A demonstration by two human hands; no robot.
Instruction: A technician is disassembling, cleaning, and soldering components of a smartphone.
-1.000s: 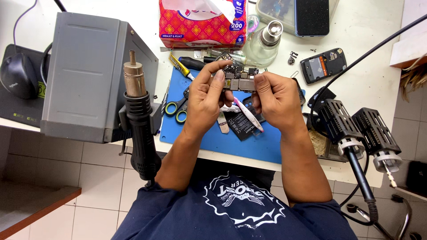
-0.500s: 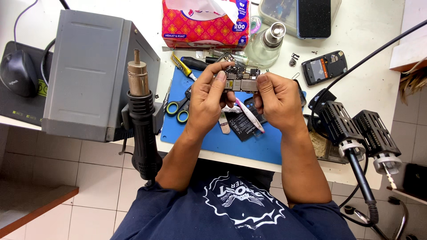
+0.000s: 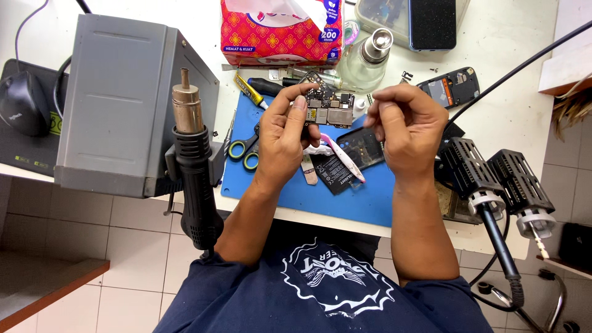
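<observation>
Left hand (image 3: 285,137), grip clamped on a small circuit board (image 3: 328,111) held above the blue mat (image 3: 364,200). Right hand (image 3: 404,126), just right of the board, fingers curled together; pink-handled tool (image 3: 343,158) beneath it, hold unclear. Scissors (image 3: 245,150) left of the left hand.

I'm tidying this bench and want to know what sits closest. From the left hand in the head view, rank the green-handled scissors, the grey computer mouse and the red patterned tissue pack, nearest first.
1. Green-handled scissors, just left of the left hand on the blue mat.
2. Red patterned tissue pack, at the back.
3. Grey computer mouse, far left.
</observation>
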